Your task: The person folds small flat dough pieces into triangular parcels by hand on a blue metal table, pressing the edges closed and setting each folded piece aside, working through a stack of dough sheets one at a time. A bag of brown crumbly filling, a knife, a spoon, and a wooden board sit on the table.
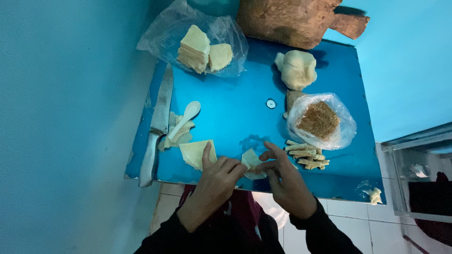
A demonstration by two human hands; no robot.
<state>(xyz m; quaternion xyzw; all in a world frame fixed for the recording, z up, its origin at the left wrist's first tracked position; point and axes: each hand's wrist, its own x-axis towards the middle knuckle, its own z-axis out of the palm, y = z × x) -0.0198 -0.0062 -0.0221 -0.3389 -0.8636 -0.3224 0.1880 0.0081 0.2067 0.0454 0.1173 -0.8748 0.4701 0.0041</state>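
Note:
Both hands meet at the near edge of a shiny blue tabletop (235,117). My left hand (214,186) and my right hand (285,181) pinch one small pale dough wrapper (252,162) between their fingertips. A short stack of square wrappers (195,153) lies just left of my left thumb. Several rolled dough pieces (307,156) lie beside my right hand.
A long knife (157,127) lies along the left edge, with a white spoon (184,117) on dough scraps. At the back sit a plastic bag of wrapper stacks (202,47), a dough lump (297,68) and a wooden board (292,21). A bag of brown filling (320,120) is at the right.

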